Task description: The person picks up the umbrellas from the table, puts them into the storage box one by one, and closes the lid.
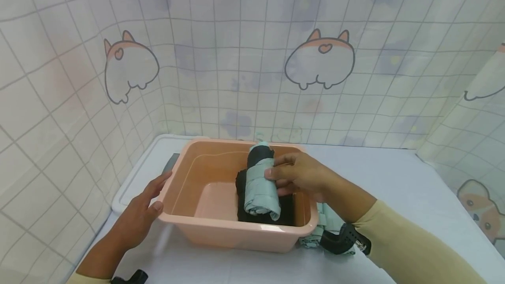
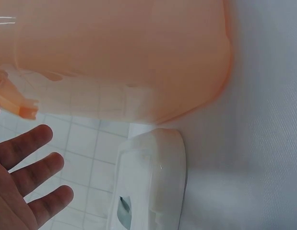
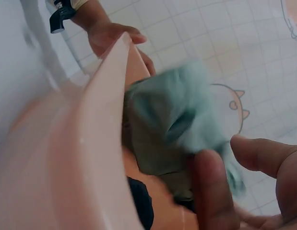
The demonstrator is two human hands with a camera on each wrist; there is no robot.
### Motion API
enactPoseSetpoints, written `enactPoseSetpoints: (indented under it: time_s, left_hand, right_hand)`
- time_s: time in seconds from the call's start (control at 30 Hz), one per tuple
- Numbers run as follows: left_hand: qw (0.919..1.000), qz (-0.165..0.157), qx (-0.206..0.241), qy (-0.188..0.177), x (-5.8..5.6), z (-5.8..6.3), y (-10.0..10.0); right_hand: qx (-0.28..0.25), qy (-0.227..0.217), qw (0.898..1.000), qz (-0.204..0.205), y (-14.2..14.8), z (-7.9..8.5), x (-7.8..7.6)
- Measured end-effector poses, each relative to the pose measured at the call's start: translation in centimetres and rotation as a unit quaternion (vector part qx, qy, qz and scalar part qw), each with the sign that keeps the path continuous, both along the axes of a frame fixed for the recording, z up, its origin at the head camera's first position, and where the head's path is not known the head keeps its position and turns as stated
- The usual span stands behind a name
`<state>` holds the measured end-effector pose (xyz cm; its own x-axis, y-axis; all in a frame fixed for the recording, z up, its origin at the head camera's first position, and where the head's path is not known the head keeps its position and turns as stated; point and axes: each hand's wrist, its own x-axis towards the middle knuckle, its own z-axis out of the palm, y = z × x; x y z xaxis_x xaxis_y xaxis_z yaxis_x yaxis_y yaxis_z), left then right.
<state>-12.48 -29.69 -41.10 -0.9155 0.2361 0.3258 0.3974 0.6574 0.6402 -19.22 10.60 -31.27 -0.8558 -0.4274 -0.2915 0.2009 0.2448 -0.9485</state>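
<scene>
My right hand (image 1: 301, 174) holds a pale green folded umbrella (image 1: 261, 189) between thumb and fingers, over the right half of a peach plastic tub (image 1: 244, 236). The umbrella stands nearly upright, its black section at the top; in the right wrist view the pale green fabric (image 3: 172, 115) is blurred. Below and behind it in the tub lies a black bundle (image 1: 287, 214), partly covered. At the tub's left rim is my left hand (image 1: 138, 211), thumb and fingertips right at the edge. Its fingers (image 2: 40, 170) look spread and nearly straight in the left wrist view.
A white lidded container (image 1: 136, 179) with a grey piece (image 1: 171, 163) on it stands left of the tub. Folded pale green fabric (image 1: 329, 218) lies on the white tabletop (image 1: 394, 187) under my right wrist. A grid-patterned curtain (image 1: 236, 56) surrounds the table's back and sides.
</scene>
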Motion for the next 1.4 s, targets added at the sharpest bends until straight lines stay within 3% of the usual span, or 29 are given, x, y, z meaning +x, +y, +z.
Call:
enactPoseSetpoints:
  time_s: [0.2,0.7,1.4]
  left_hand:
    - [1.0,0.006,-0.002,-0.007,0.0,0.0,0.1]
    - [0.9997,0.009,0.004,-0.022,0.0,0.0,0.3]
    - [0.9998,0.005,0.005,-0.02,-0.3,-0.5,-0.2]
  right_hand:
    - [-0.033,0.0,0.999,0.019,0.2,0.0,0.2]
    - [-0.016,0.036,0.999,-0.037,3.4,0.3,0.2]
    - [0.031,0.027,0.996,-0.084,9.8,-2.1,0.2]
